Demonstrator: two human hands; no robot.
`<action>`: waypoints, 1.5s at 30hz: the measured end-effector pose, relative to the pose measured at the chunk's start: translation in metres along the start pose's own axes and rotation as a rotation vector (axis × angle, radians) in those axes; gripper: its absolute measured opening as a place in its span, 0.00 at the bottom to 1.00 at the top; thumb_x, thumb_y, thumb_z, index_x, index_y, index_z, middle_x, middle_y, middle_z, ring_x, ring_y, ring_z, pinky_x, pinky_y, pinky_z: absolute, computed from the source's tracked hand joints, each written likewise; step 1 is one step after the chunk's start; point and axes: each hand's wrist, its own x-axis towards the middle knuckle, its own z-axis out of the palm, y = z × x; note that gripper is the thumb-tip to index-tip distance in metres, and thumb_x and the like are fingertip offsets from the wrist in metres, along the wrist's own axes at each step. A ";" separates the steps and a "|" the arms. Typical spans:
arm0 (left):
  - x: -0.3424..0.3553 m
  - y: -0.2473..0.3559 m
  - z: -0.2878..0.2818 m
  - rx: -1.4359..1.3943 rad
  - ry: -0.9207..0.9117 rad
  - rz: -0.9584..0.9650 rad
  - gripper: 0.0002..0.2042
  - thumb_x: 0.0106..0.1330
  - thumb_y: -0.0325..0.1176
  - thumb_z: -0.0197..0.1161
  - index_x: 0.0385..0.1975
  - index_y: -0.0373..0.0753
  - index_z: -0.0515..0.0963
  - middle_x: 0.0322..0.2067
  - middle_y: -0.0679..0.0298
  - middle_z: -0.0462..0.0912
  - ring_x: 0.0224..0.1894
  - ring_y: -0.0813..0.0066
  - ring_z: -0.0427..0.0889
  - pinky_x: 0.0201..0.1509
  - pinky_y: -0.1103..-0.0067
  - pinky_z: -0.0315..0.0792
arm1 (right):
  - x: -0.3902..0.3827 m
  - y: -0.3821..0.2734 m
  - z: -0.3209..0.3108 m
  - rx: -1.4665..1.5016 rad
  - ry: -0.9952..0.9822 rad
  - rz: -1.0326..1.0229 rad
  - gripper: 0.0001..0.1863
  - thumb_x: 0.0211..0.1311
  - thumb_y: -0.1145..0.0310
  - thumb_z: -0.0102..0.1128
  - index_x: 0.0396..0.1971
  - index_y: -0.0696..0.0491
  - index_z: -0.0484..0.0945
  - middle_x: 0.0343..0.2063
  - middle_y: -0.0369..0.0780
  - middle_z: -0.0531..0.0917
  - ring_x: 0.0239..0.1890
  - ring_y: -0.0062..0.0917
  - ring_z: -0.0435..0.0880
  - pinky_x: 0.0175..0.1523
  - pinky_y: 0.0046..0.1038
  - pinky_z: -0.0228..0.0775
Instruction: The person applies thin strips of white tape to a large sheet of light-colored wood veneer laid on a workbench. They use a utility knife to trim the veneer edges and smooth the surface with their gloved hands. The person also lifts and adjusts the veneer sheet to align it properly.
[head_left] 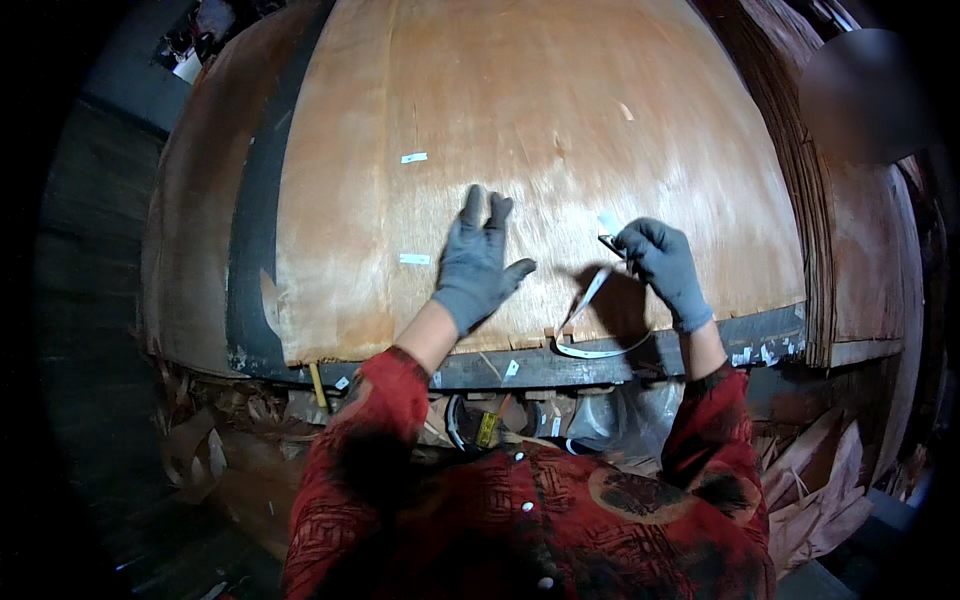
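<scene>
My left hand (472, 262), in a grey glove, rests open on a wide, pale brown wood veneer sheet (530, 100), fingers pointing away from me and thumb out. To its left, two short white tape pieces (415, 259) lie on the sheet. My gloved right hand (655, 262) is closed over the sheet around a small dark object with a pale tip (607, 232), too small to make out. A long white tape strip (590, 296) hangs in a loop from that hand down toward the sheet's near edge.
A dark grey board (258, 220) shows left of and below the sheet. Stacked veneer edges (810, 250) run along the right, another sheet (185, 260) along the left. Scraps (810, 470) and a yellow object (487, 429) lie below the front edge. A blurred round patch covers the upper right.
</scene>
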 end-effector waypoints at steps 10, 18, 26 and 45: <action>0.010 -0.013 0.050 -0.032 -0.240 0.077 0.36 0.57 0.47 0.58 0.62 0.31 0.56 0.60 0.52 0.63 0.63 0.56 0.58 0.67 0.61 0.47 | 0.141 0.026 0.050 -0.620 -0.095 0.071 0.22 0.52 0.45 0.58 0.27 0.52 0.83 0.25 0.44 0.83 0.28 0.33 0.82 0.36 0.33 0.70; 0.049 -0.021 0.063 0.038 -0.120 -0.048 0.37 0.54 0.40 0.57 0.64 0.32 0.53 0.58 0.51 0.64 0.65 0.47 0.51 0.66 0.59 0.48 | 0.170 0.009 0.065 -0.929 -0.127 0.265 0.28 0.46 0.39 0.58 0.30 0.50 0.84 0.34 0.47 0.83 0.40 0.40 0.82 0.44 0.36 0.73; 0.072 -0.009 0.075 0.097 -0.222 -0.194 0.30 0.51 0.37 0.56 0.59 0.44 0.64 0.57 0.58 0.67 0.65 0.47 0.52 0.67 0.57 0.42 | 0.148 0.014 0.063 -0.981 -0.072 0.105 0.19 0.54 0.49 0.53 0.32 0.49 0.83 0.33 0.47 0.83 0.38 0.40 0.82 0.43 0.38 0.73; -0.032 -0.012 -0.058 -0.101 -0.114 -0.204 0.36 0.54 0.27 0.53 0.67 0.44 0.52 0.55 0.55 0.71 0.64 0.50 0.57 0.64 0.58 0.50 | 0.018 -0.023 0.092 -0.957 0.126 -0.635 0.04 0.47 0.67 0.59 0.25 0.46 0.79 0.47 0.36 0.76 0.46 0.39 0.72 0.47 0.40 0.61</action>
